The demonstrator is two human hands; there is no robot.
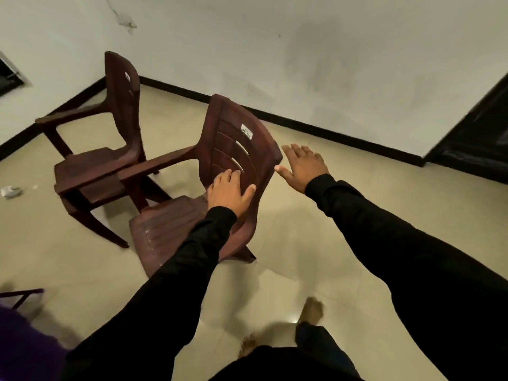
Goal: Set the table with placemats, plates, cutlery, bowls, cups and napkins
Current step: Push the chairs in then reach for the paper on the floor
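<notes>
The near moulded plastic armchair [233, 149] is showing a dark reddish-brown, its backrest patterned with curved horizontal slats and carrying a small white label with dark lettering. The far moulded plastic armchair [121, 86] is wearing the same reddish-brown. The glossy tiled floor [316, 243] is gleaming pale beige. The plastered wall [302, 50] is looking off-white with grey smudges, and the skirting strip [330, 132] is running black. Both long sleeves [384, 232] are appearing plain black.

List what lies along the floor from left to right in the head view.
Crumpled white scrap → far brown chair → near brown chair → left hand → right hand → black sheet.
</notes>
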